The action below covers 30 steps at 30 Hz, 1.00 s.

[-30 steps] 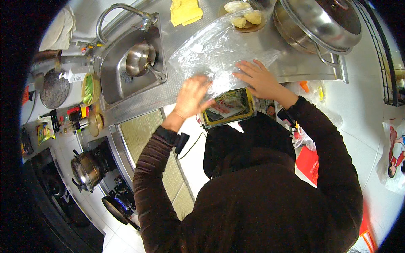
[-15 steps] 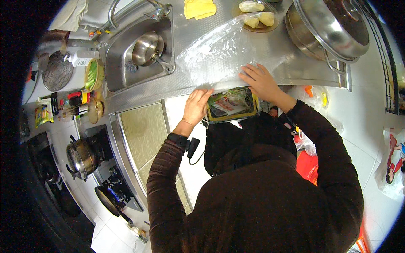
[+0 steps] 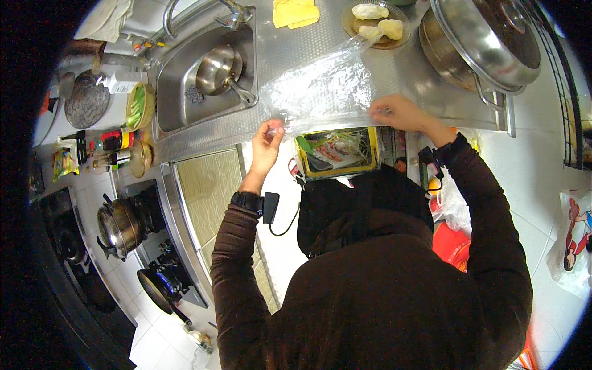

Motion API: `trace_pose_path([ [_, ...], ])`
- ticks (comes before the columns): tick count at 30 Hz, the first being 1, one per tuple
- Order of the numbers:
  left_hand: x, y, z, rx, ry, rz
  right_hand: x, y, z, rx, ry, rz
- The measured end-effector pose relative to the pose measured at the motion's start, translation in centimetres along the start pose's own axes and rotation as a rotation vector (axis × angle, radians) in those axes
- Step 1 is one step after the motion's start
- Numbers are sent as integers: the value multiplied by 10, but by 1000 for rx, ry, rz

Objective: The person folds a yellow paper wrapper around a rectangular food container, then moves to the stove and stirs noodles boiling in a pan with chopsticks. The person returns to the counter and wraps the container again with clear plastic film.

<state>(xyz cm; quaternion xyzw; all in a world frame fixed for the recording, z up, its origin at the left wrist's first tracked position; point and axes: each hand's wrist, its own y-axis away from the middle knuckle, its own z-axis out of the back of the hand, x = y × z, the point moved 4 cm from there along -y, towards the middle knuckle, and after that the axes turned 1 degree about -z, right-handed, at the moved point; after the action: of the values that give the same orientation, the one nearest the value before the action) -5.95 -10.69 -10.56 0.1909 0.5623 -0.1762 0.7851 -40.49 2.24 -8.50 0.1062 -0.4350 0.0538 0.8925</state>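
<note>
A clear plastic sheet point(image 3: 327, 80) lies across the metal countertop, creased and shiny under the light. Its near left corner is pinched in my left hand point(image 3: 267, 140), at the counter's front edge. My right hand point(image 3: 398, 114) has its fingers curled on the sheet's near right side. The sheet's far end reaches a brown glass plate point(image 3: 396, 42) holding several pale, dough-like pieces point(image 3: 391, 28). Below the counter edge, between my hands, sits a yellow-rimmed container point(image 3: 374, 148) with green leaves and other contents I cannot make out clearly.
Left of the sheet is a steel sink point(image 3: 169, 111) with a metal pan point(image 3: 216, 71) in it. A yellow cloth point(image 3: 295, 13) lies at the back. A large lidded pot point(image 3: 447, 52) stands at the right. Farther left are a stove pot point(image 3: 118, 227) and a frying pan point(image 3: 155, 291).
My hands, flat on the sheet before, have moved apart and closed on its near edge. The sheet has shifted, and its far end has drawn back from the plate's pieces.
</note>
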Motion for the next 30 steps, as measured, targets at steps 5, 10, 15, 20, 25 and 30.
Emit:
trace_pose_path([
  [5,1,-12,-2,-101,82,73,-10,-8,12,36,-311,-60],
  [10,2,-16,12,-142,23,90,-11,-28,11,175,-334,-122],
  [15,10,-22,23,-145,16,195,-16,-25,44,174,-770,-176],
  [20,21,-28,26,-91,245,280,-34,0,53,79,-1563,-20],
  [25,26,-30,31,28,253,324,-34,-9,9,-42,-749,-48],
  [30,17,-32,28,145,166,278,-23,-24,-9,-285,-738,-345],
])
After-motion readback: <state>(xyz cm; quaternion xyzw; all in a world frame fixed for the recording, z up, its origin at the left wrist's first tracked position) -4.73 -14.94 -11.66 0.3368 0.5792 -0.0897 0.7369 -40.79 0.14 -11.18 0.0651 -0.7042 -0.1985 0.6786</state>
